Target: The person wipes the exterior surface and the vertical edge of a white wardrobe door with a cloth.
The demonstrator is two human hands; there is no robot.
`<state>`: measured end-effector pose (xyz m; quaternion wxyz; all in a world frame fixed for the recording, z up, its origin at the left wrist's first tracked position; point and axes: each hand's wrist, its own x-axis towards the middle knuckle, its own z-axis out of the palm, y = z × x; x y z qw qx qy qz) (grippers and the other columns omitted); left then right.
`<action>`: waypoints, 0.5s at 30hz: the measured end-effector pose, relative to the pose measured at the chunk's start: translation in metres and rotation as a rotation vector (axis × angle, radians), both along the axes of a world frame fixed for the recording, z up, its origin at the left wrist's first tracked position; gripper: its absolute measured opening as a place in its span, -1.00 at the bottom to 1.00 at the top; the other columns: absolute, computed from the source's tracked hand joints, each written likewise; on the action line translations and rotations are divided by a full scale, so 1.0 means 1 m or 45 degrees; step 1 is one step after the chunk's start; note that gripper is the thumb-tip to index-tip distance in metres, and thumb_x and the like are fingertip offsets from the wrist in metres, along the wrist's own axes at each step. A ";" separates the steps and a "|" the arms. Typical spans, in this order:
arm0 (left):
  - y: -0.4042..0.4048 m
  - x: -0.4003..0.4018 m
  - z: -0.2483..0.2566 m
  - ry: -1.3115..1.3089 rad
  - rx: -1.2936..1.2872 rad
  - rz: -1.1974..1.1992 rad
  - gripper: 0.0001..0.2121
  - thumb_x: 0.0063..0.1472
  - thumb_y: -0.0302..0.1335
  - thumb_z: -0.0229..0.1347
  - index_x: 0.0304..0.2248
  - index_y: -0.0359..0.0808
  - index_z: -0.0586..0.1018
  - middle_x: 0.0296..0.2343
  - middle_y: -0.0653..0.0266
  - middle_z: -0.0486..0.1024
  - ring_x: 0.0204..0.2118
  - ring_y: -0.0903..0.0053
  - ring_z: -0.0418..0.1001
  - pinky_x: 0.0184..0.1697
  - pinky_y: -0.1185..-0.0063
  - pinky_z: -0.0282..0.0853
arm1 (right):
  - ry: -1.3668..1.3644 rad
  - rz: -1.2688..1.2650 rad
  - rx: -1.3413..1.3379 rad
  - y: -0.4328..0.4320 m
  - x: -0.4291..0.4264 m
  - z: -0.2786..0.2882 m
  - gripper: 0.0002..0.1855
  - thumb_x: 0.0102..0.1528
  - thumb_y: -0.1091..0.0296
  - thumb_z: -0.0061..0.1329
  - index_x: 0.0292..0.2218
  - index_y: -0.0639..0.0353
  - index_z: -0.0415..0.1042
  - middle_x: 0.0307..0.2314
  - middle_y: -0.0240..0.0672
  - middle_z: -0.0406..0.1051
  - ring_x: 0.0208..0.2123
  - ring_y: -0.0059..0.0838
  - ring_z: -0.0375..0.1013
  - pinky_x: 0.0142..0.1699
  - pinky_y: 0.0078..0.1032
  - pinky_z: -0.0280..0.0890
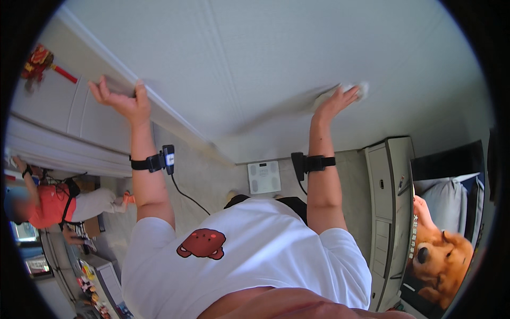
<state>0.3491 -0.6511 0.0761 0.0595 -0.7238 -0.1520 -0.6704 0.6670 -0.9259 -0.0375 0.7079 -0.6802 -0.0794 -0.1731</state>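
Note:
My right hand (336,103) is raised with its palm flat against a white cloth or tissue (361,91), which it presses on the pale wall (271,52). Part of the cloth is hidden behind the hand. My left hand (123,99) is raised at the wall's corner edge (171,115), fingers apart and bent, with nothing seen in it; its thumb is at or close to the edge. Each forearm wears a black strap with a small device, the left one (157,161) and the right one (310,162), with cables running down.
A white bathroom scale (264,177) lies on the floor by the wall's foot. On the right stand a grey cabinet (382,175) and a lit television (442,251). At left are a red hanging ornament (40,62) and a person in an orange top (51,203).

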 end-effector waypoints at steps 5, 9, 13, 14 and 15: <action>-0.004 0.007 -0.001 0.029 -0.068 -0.055 -0.19 -0.06 -0.41 0.23 0.12 -0.36 0.01 0.16 -0.15 -0.28 0.24 0.11 -0.26 0.24 0.22 -0.21 | -0.903 0.059 -0.188 0.044 -0.048 0.092 -0.46 0.17 0.17 -0.29 0.17 0.03 0.17 0.21 0.01 -0.10 0.26 0.05 -0.25 0.26 -0.05 -0.36; -0.005 0.009 -0.001 0.049 -0.057 -0.073 -0.20 -0.05 -0.40 0.23 0.12 -0.35 0.02 0.17 -0.13 -0.28 0.24 0.11 -0.26 0.23 0.22 -0.19 | -1.230 0.179 -0.759 0.084 -0.124 0.077 -0.39 -0.05 0.23 -0.08 0.09 -0.22 0.30 0.13 -0.35 0.14 0.23 -0.03 -0.07 0.23 0.02 -0.22; -0.008 0.017 -0.004 0.061 -0.085 -0.152 -0.18 -0.07 -0.39 0.27 0.11 -0.34 0.03 0.16 -0.12 -0.27 0.24 0.11 -0.27 0.23 0.22 -0.18 | -1.445 0.480 -1.042 0.103 -0.157 -0.032 -0.45 -0.09 0.30 -0.04 -0.01 -0.30 0.41 0.02 -0.58 0.26 0.16 -0.20 0.09 0.18 0.04 -0.04; -0.009 0.018 -0.003 0.067 -0.075 -0.167 -0.17 -0.08 -0.39 0.28 0.11 -0.33 0.03 0.16 -0.12 -0.27 0.24 0.11 -0.26 0.22 0.23 -0.16 | -1.442 0.480 -1.055 0.100 -0.158 -0.060 -0.45 -0.09 0.30 -0.04 -0.01 -0.30 0.41 0.02 -0.58 0.26 0.16 -0.20 0.09 0.18 0.04 -0.04; -0.010 0.019 -0.002 0.070 -0.067 -0.178 -0.17 -0.09 -0.39 0.30 0.11 -0.32 0.04 0.16 -0.12 -0.27 0.24 0.11 -0.25 0.22 0.24 -0.14 | -1.438 0.543 -1.129 0.093 -0.153 -0.085 -0.45 -0.09 0.32 -0.04 -0.01 -0.29 0.41 0.01 -0.55 0.27 0.15 -0.21 0.11 0.19 0.04 -0.03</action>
